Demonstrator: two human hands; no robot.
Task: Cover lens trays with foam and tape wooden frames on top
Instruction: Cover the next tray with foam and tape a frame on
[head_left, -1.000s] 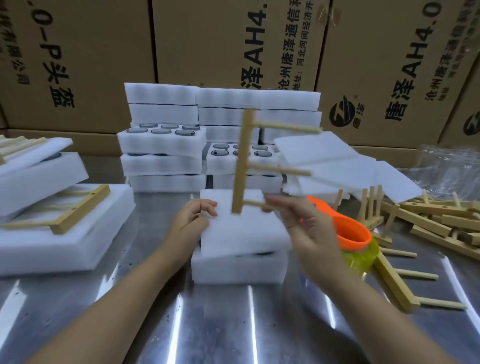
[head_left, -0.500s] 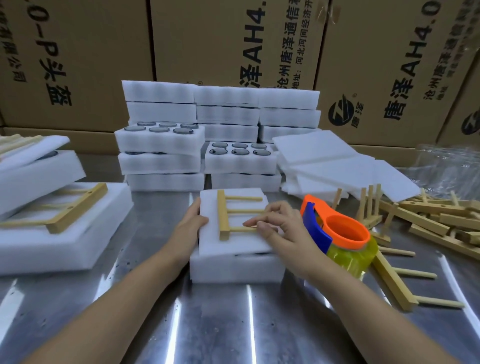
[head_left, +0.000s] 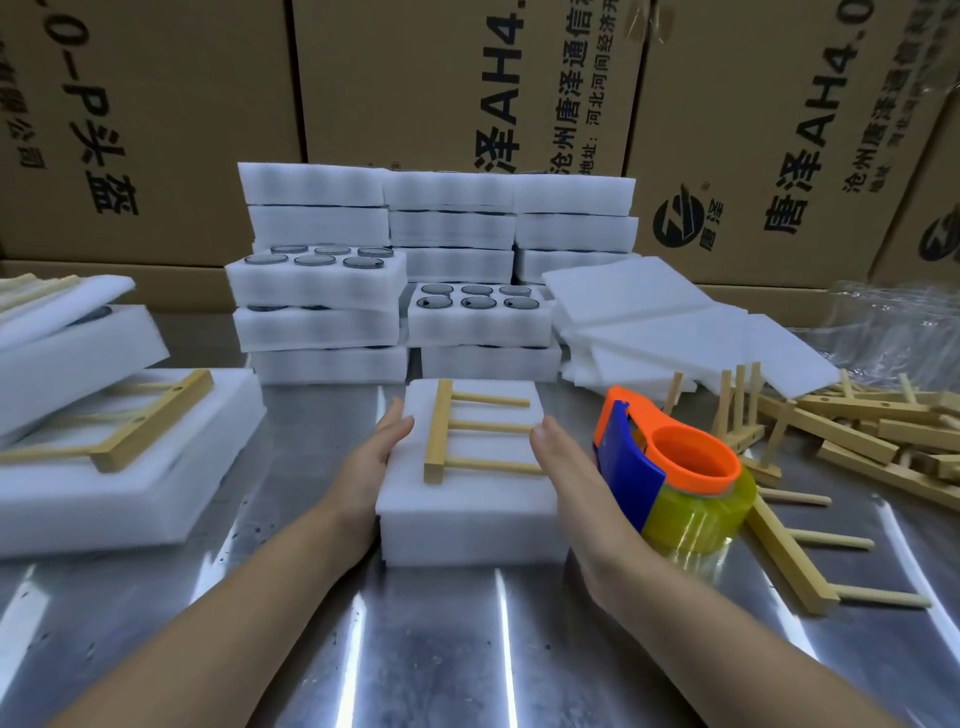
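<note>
Fingers (head_left: 399, 427) straight on left hand (head_left: 374, 457) and right hand (head_left: 569, 467), flanking foam-covered tray (head_left: 467, 535), frame (head_left: 439, 431) on top. Aligning; next, grab tape dispenser (head_left: 628, 467).

Foam pad (head_left: 467, 493): plain white, no pattern. Wood frame (head_left: 435, 431) on it: pale yellow-tan. Tape holder (head_left: 670, 467): orange w/ blue front plate; tape roll (head_left: 696, 525) see-thru yellow. Lenses (head_left: 478, 302): dark grey, in white trays (head_left: 478, 330). Table (head_left: 363, 634): grey metal w/ white glare streaks. Boxes (head_left: 182, 104): brown cardboard, black print & round black logo (head_left: 680, 221). Loose frames (head_left: 852, 441) at rt: same tan
</note>
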